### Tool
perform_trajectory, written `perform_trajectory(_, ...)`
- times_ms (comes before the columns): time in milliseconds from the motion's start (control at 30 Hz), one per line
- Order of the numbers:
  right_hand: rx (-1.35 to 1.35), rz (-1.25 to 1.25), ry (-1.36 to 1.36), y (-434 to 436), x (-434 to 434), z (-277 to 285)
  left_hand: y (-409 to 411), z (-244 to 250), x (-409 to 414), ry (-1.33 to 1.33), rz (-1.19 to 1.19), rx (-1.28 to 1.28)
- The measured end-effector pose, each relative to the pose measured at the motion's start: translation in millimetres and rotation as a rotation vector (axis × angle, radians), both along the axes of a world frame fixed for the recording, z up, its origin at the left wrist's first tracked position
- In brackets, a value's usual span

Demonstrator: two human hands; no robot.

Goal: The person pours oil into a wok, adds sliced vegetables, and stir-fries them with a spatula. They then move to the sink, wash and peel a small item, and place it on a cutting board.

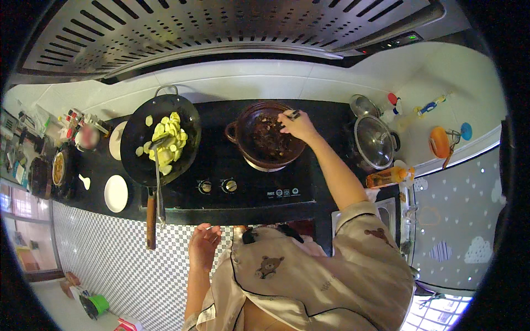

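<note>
My right hand (299,124) is over the right rim of a brown clay pot (270,134), its fingers closed on a small dark object (294,115) whose kind I cannot tell. Dark food pieces lie in the pot. Near the counter's front edge, my left hand (204,242) is raised with fingers apart and nothing in it. Beyond it, a black wok (134,165) with a wooden handle (151,221) holds sliced pale green vegetables (167,136). A metal ladle (158,178) rests in the wok, its handle lying over the near rim.
White plate (116,193) and white spoon (84,181) lie left of the wok. Stove knobs (230,185) face me. At right are a glass-lidded pot (374,140), an orange-brown bottle (385,178) and a sink (387,215). A range hood (232,25) hangs above.
</note>
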State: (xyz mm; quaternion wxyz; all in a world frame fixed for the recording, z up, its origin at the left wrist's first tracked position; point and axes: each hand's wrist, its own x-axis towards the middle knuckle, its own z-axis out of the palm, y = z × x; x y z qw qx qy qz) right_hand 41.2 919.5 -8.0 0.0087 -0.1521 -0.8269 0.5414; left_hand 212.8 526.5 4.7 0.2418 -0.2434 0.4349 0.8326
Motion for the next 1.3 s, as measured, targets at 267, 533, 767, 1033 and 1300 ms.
perform_trajectory(267,0.048,0.357,-0.108,20,40,25,-12,-13,1,-0.026,0.021,-0.031)
perform_trajectory(533,0.089,-0.118,0.153,26,49,37,-7,-7,-5,0.013,-0.015,-0.031)
perform_trajectory(767,0.041,-0.204,0.203,27,43,-19,-11,-13,-5,-0.017,-0.022,-0.023)
perform_trajectory(1033,0.14,-0.233,0.225,26,20,7,-9,-9,-7,-0.018,0.0,-0.038)
perform_trajectory(1300,-0.05,-0.05,0.122,11,23,5,-12,-11,-3,0.001,0.009,-0.009)
